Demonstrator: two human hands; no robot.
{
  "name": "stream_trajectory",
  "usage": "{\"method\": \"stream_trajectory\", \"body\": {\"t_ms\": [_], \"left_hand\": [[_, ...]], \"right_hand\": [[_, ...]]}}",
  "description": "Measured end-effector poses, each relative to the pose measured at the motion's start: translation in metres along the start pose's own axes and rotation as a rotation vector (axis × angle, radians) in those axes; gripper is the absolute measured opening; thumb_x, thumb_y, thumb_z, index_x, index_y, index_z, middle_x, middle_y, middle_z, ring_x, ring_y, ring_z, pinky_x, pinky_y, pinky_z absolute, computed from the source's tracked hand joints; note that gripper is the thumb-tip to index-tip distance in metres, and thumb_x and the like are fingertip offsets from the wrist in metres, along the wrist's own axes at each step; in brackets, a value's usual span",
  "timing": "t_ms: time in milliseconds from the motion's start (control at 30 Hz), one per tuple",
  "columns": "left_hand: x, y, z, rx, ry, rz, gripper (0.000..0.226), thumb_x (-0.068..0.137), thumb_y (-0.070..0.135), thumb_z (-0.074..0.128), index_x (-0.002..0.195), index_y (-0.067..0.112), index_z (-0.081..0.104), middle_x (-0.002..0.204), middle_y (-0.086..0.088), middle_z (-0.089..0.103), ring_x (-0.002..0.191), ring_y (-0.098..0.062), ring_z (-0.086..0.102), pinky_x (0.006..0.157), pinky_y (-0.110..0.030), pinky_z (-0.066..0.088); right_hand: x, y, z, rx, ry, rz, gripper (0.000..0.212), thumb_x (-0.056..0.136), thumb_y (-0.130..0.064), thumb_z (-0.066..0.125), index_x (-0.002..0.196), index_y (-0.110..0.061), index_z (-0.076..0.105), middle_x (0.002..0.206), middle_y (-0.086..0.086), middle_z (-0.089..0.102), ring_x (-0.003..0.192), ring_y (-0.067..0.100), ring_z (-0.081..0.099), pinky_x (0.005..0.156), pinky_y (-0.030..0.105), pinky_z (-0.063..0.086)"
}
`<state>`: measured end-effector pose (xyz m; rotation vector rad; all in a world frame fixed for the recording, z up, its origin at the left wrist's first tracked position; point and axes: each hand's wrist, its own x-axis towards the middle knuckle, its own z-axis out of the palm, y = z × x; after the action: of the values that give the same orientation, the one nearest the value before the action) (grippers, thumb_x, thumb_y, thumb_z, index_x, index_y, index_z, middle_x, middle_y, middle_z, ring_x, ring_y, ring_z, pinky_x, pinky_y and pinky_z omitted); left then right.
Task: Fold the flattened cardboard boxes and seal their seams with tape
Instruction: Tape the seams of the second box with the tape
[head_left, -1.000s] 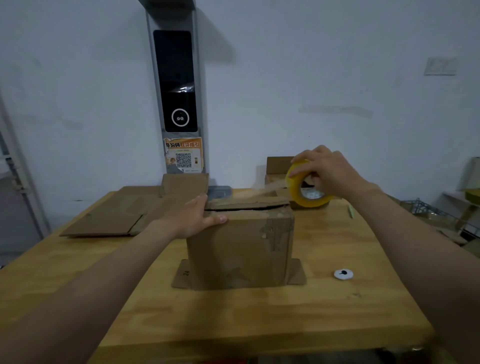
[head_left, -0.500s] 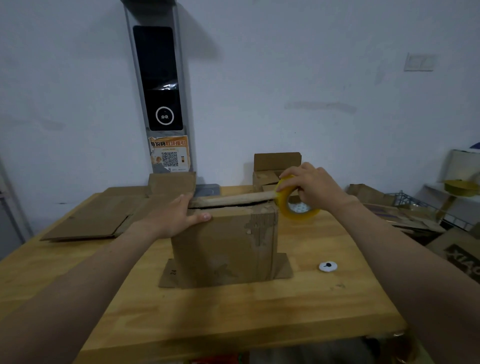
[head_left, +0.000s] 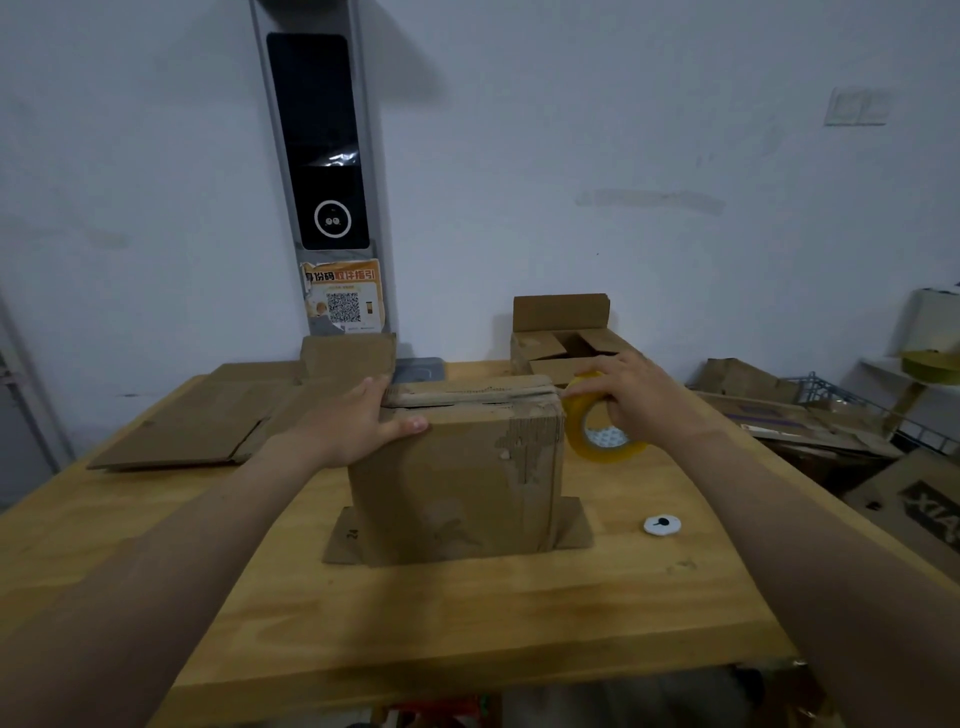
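Note:
A worn brown cardboard box (head_left: 457, 488) stands upright in the middle of the wooden table (head_left: 467, 613), its bottom flaps splayed flat on the wood. My left hand (head_left: 353, 426) rests flat on the box's top left corner, thumb down the front face. My right hand (head_left: 639, 400) grips a yellow tape roll (head_left: 597, 421) at the box's top right edge, the roll hanging just past the corner. A strip of tape lies along the closed top flaps.
Flattened cardboard boxes (head_left: 208, 421) lie at the table's back left. An open small box (head_left: 561, 348) stands at the back, behind the roll. A white round disc (head_left: 662, 525) lies right of the box. Loose cardboard (head_left: 810, 415) piles off the table's right side.
My right hand has carried the tape roll down from above the far right corner to beside the box's right edge. My left hand stays on the top left.

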<state>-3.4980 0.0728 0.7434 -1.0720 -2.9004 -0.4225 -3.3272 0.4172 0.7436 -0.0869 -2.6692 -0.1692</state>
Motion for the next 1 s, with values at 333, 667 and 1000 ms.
{"method": "stream_trajectory", "body": {"t_ms": [333,667,1000], "left_hand": [[-0.004,-0.013,0.001,-0.059,-0.002,-0.011,0.143,0.053,0.111,0.024,0.163,0.020,0.014,0.168,-0.005,0.022,0.150,-0.026,0.030,0.118,-0.052,0.034],[-0.058,-0.061,-0.028,0.266,-0.002,-0.072,0.140,0.053,0.108,0.001,0.159,0.021,0.028,0.167,-0.003,0.025,0.156,-0.020,0.015,0.122,-0.061,0.013],[-0.095,-0.070,-0.017,0.345,0.134,-0.088,0.124,0.059,0.105,-0.010,0.117,0.018,0.058,0.137,-0.006,0.057,0.134,-0.027,0.048,0.114,-0.051,0.033]], "right_hand": [[-0.009,-0.023,0.011,0.068,-0.006,0.081,0.064,0.095,0.000,0.054,0.132,-0.052,0.060,0.143,-0.012,0.054,0.126,0.021,0.045,0.091,0.044,0.051],[0.003,-0.107,0.014,0.267,0.002,0.020,0.067,0.092,0.008,0.054,0.131,-0.045,0.064,0.142,-0.010,0.053,0.121,0.020,0.041,0.105,0.039,0.043],[0.015,-0.156,0.013,0.243,-0.033,0.012,0.072,0.091,0.004,0.055,0.132,-0.056,0.057,0.140,-0.017,0.049,0.117,0.015,0.040,0.093,0.042,0.051]]}}
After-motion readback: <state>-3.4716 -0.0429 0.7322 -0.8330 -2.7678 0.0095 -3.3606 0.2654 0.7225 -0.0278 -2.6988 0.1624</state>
